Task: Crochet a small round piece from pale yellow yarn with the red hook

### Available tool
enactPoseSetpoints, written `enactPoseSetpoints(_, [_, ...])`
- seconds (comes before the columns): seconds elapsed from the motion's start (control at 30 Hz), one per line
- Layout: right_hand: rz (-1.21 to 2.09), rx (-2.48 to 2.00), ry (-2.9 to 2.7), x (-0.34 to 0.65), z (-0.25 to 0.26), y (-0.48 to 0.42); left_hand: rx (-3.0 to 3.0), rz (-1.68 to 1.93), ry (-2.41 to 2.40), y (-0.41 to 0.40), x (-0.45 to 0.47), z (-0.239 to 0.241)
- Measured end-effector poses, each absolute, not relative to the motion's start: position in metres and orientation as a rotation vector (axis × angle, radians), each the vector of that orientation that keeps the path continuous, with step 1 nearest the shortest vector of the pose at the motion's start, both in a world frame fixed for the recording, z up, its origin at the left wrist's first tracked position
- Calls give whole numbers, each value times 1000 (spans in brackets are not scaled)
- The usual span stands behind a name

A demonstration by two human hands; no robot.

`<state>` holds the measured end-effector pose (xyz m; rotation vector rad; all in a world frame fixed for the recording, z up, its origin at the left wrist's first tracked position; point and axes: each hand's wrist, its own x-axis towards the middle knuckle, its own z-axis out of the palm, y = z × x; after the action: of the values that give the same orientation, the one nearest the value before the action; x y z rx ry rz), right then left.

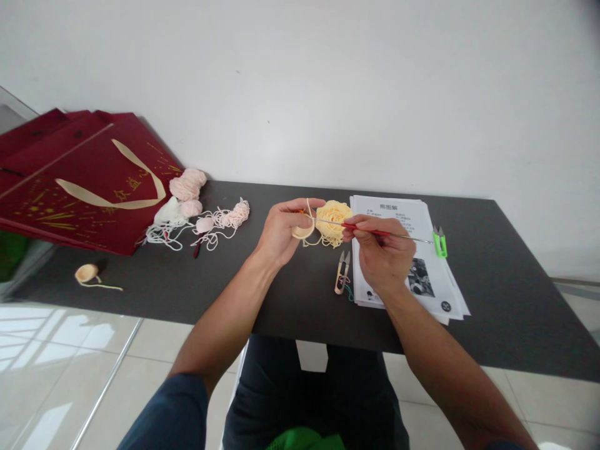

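Observation:
My left hand is closed on a small cream crochet piece, with a strand of yarn looped up over the index finger. In my right hand is a crochet hook with a red grip, held like a pencil. Its metal shaft points left and its tip reaches the crochet piece; fingers hide the exact contact. Behind and between the hands lies a yellow ball of yarn. Thread snips with pale handles rest on the table just below the ball.
Printed sheets lie under my right hand, with green snips at their right edge. Leftward are pink yarn, white yarn, a loose pale pink skein, a small cream crocheted cup and red gift bags. A wall stands behind the table.

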<state>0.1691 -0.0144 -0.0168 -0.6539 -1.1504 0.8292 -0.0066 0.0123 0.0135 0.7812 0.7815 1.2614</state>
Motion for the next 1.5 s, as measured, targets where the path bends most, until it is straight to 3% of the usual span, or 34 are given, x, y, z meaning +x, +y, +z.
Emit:
enactPoseSetpoints(0.43, [902,-616,-1155,175,-15,-10,840,1163,809,14,-9,14])
enactPoseSetpoints(0.9, [1502,-647,-659,177,-11,-3,928,1227,728,11,-5,6])
enactPoseSetpoints(1.5, [1388,-756,-655,157,-20,-11,975,1364,1006,6,21,-3])
